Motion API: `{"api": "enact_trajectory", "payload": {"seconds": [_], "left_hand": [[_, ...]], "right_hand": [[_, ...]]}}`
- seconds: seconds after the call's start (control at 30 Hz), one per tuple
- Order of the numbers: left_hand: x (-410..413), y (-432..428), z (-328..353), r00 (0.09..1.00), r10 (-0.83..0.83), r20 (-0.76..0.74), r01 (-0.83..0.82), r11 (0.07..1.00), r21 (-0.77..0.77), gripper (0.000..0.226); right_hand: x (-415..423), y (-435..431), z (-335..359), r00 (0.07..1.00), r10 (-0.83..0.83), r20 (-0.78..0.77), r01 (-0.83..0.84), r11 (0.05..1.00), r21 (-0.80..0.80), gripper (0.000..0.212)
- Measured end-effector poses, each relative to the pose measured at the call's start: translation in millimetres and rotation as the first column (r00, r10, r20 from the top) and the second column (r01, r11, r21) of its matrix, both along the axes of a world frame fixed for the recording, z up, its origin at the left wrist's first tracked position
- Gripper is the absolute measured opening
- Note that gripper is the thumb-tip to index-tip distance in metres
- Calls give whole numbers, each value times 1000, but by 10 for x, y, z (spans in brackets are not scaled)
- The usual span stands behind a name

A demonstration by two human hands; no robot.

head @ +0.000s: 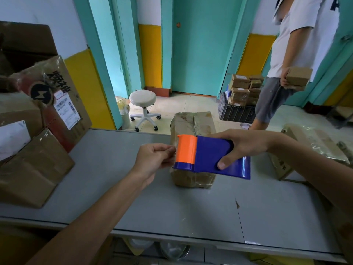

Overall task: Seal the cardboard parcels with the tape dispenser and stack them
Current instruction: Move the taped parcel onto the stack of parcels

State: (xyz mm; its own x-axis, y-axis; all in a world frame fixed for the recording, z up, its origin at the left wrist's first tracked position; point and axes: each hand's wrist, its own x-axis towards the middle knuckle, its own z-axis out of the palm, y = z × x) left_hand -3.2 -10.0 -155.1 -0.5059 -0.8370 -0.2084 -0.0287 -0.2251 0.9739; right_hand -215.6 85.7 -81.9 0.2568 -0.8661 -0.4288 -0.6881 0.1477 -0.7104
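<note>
A blue and orange tape dispenser (pixel 206 155) hovers over a brown cardboard parcel (pixel 193 121) that lies on the grey table (pixel 172 203). My right hand (pixel 242 146) grips the dispenser's blue body, thumb on its near side. My left hand (pixel 154 159) pinches the clear tape end at the dispenser's orange mouth. The dispenser hides the middle of the parcel.
Large cardboard boxes (pixel 32 150) crowd the table's left end. Another taped parcel (pixel 313 150) sits at the right. Beyond the table stand a white stool (pixel 143 108), a black crate of parcels (pixel 238 96), and a person (pixel 294 60) holding small boxes.
</note>
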Motion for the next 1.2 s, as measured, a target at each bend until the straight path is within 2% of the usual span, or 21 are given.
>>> {"api": "enact_trajectory", "payload": {"seconds": [0.07, 0.13, 0.33, 0.47, 0.63, 0.77, 0.87, 0.93, 1.0, 1.07, 1.13, 1.2], "left_hand": [[77, -68, -9, 998, 60, -5, -59, 998, 14, 8], [190, -170, -26, 994, 111, -9, -111, 994, 15, 7], [152, -177, -145, 993, 100, 61, -102, 994, 39, 10], [206, -238, -274, 980, 169, 107, -171, 985, 7, 6], [49, -180, -288, 985, 116, 126, -118, 993, 16, 8], [-36, -163, -322, 977, 144, 154, -151, 988, 38, 9], [-66, -152, -419, 961, 177, 210, -177, 984, -23, 14], [-92, -151, -518, 925, 226, 305, -185, 970, -159, 14], [-110, -143, -574, 855, 276, 439, -119, 929, -352, 16], [-101, -142, -602, 810, 283, 514, -34, 897, -441, 17], [-61, -182, -642, 725, 204, 658, 108, 910, -401, 20], [17, -257, -672, 536, 81, 840, 283, 920, -269, 41]], "right_hand": [[-97, 14, 48, 999, 3, -46, -2, 1000, 24, 47], [-195, 69, 117, 998, -7, -65, 12, 997, 70, 51], [-345, 134, 188, 987, -9, -157, 42, 978, 206, 46], [-532, 233, 158, 963, -44, -266, 118, 956, 270, 61], [-668, 163, 55, 924, -81, -373, 196, 940, 281, 74], [-680, 88, 73, 910, -57, -410, 205, 922, 328, 66], [-691, 34, 48, 905, -60, -422, 223, 911, 348, 67], [-701, -1, 26, 902, -49, -429, 221, 906, 361, 69], [-697, -30, 20, 897, -28, -442, 217, 898, 382, 72], [-691, -49, 11, 896, -18, -444, 216, 892, 398, 71], [-685, -64, 1, 902, -2, -431, 198, 891, 410, 66], [-675, -90, -7, 909, 17, -417, 169, 898, 405, 63]]}}
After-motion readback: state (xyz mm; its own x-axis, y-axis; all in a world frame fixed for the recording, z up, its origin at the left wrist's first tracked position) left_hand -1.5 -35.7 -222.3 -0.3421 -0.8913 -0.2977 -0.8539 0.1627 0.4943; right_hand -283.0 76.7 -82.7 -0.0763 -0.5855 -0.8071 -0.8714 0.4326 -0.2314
